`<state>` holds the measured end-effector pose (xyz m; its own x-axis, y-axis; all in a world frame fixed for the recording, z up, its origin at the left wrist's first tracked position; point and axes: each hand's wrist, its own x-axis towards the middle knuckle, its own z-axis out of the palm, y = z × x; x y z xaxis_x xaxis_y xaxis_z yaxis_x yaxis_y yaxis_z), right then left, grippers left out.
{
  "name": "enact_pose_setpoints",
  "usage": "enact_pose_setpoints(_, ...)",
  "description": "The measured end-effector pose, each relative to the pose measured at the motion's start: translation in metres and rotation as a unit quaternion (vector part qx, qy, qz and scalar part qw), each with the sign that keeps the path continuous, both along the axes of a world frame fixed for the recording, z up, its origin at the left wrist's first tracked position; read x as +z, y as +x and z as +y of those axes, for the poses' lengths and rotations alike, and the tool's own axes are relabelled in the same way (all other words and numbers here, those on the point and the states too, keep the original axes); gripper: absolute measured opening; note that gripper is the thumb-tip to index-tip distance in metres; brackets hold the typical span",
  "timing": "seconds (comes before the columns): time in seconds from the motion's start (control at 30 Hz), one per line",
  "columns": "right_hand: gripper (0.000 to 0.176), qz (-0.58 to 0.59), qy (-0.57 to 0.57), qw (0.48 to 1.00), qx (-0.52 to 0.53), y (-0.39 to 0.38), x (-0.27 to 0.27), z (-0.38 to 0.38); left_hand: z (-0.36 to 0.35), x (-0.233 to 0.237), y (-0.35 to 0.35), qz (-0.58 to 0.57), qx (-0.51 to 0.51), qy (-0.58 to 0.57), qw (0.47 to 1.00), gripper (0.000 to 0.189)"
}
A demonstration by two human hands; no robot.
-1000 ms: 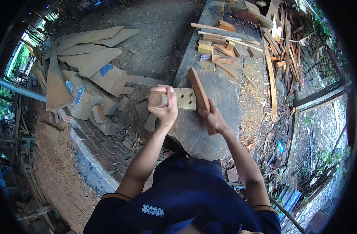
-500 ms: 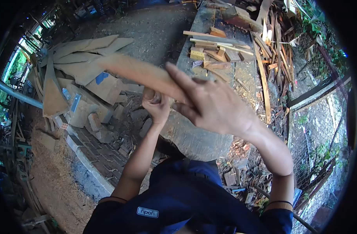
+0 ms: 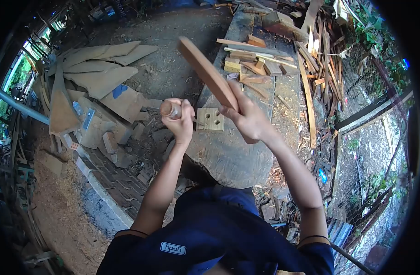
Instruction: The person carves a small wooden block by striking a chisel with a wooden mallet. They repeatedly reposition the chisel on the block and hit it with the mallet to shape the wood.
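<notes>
My left hand [image 3: 180, 123] is closed around the round wooden handle of a chisel [image 3: 169, 109], whose end faces up toward me. A thin part of its blade seems to reach the left side of a pale wooden block [image 3: 211, 120]. Several dark holes show in the block, which lies on the workbench [image 3: 233, 158]. My right hand [image 3: 249, 117] grips a long flat wooden bat [image 3: 207, 73], raised above the bench and slanting up to the left. The bat is apart from the chisel handle.
Wood offcuts [image 3: 260, 59] are piled farther along the bench. Large boards [image 3: 102, 82] lean in a stack at the left. Scrap strips [image 3: 327, 68] lie right of the bench, beside a wire mesh fence [image 3: 375, 151]. Bricks and wood chips litter the ground.
The bat has swung up and to the right, away from the chisel handle, with my right hand moving back. The holed block is now uncovered. My left hand stays nearly in place.
</notes>
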<state>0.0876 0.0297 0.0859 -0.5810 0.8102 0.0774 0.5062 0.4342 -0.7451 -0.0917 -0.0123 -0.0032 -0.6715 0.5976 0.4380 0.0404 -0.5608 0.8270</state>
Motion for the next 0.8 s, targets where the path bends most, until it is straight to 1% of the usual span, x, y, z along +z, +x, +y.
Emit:
enact_pose_setpoints(0.07,0.074,-0.074,-0.048,0.996,-0.014,0.005,-0.064,0.018,-0.001,-0.004,-0.012,-0.012,-0.003,0.012,1.0,0.015)
enact_pose_setpoints(0.1,0.074,-0.094,-0.042,0.994,-0.024,0.008,-0.098,0.021,-0.003,-0.007,-0.018,-0.03,-0.004,0.021,0.999,0.015)
enact_pose_setpoints(0.13,0.075,-0.117,-0.037,0.992,-0.032,0.012,-0.124,0.017,-0.007,-0.009,-0.025,-0.057,-0.003,-0.003,0.998,0.015)
enact_pose_setpoints(0.17,0.075,-0.122,-0.04,0.991,-0.033,0.015,-0.132,0.009,-0.011,-0.011,-0.033,-0.115,-0.001,-0.006,0.993,0.015)
enact_pose_setpoints(0.2,0.076,-0.161,-0.075,0.983,-0.054,0.014,-0.14,-0.002,-0.016,-0.013,-0.04,-0.173,0.003,-0.012,0.985,0.015)
enact_pose_setpoints(0.23,0.077,-0.197,-0.111,0.971,-0.074,0.013,-0.147,-0.011,-0.021,-0.017,-0.048,-0.207,0.019,-0.013,0.978,0.016)
enact_pose_setpoints(0.27,0.077,-0.196,-0.116,0.971,-0.073,0.014,-0.155,-0.015,-0.026,-0.023,-0.057,-0.24,0.036,-0.013,0.97,0.018)
enact_pose_setpoints(0.3,0.077,-0.165,-0.116,0.976,-0.086,0.016,-0.163,-0.017,-0.031,-0.034,-0.065,-0.29,0.08,-0.046,0.952,0.022)
enact_pose_setpoints(0.33,0.078,-0.134,-0.116,0.979,-0.099,0.016,-0.171,-0.018,-0.03,-0.044,-0.073,-0.362,0.133,-0.064,0.92,0.024)
enact_pose_setpoints(0.4,0.077,-0.112,-0.123,0.98,-0.113,0.015,-0.181,-0.02,-0.037,-0.091,-0.113,-0.456,0.103,-0.11,0.877,0.023)
enact_pose_setpoints(0.43,0.077,-0.105,-0.131,0.979,-0.12,0.015,-0.18,-0.022,-0.038,-0.094,-0.12,-0.501,0.104,-0.147,0.847,0.026)
enact_pose_setpoints(0.47,0.076,-0.097,-0.139,0.977,-0.127,0.015,-0.179,-0.023,-0.035,-0.099,-0.123,-0.498,0.101,-0.152,0.848,0.026)
enact_pose_setpoints(0.53,0.076,-0.097,-0.139,0.977,-0.132,0.015,-0.174,-0.026,-0.025,-0.072,-0.109,-0.472,0.181,-0.104,0.856,0.031)
enact_pose_setpoints(0.57,0.076,-0.097,-0.134,0.977,-0.132,0.016,-0.172,-0.027,-0.022,-0.045,-0.096,-0.432,0.161,-0.102,0.882,0.039)
enact_pose_setpoints(0.6,0.076,-0.098,-0.137,0.976,-0.134,0.017,-0.173,-0.028,-0.015,-0.038,-0.092,-0.432,0.16,-0.107,0.881,0.039)
enact_pose_setpoints(0.67,0.075,-0.102,-0.122,0.978,-0.133,0.016,-0.173,-0.028,0.004,-0.026,-0.09,-0.337,0.113,-0.042,0.934,0.042)
enact_pose_setpoints(0.73,0.075,-0.102,-0.127,0.977,-0.136,0.015,-0.172,-0.027,0.016,0.006,-0.068,-0.301,0.062,-0.04,0.951,0.045)
enact_pose_setpoints(0.77,0.075,-0.103,-0.131,0.976,-0.142,0.015,-0.173,-0.028,0.023,0.018,-0.058,-0.269,0.063,-0.046,0.96,0.046)
enact_pose_setpoints(0.8,0.075,-0.102,-0.134,0.975,-0.143,0.015,-0.173,-0.028,0.03,0.02,-0.055,-0.239,0.033,-0.045,0.969,0.046)
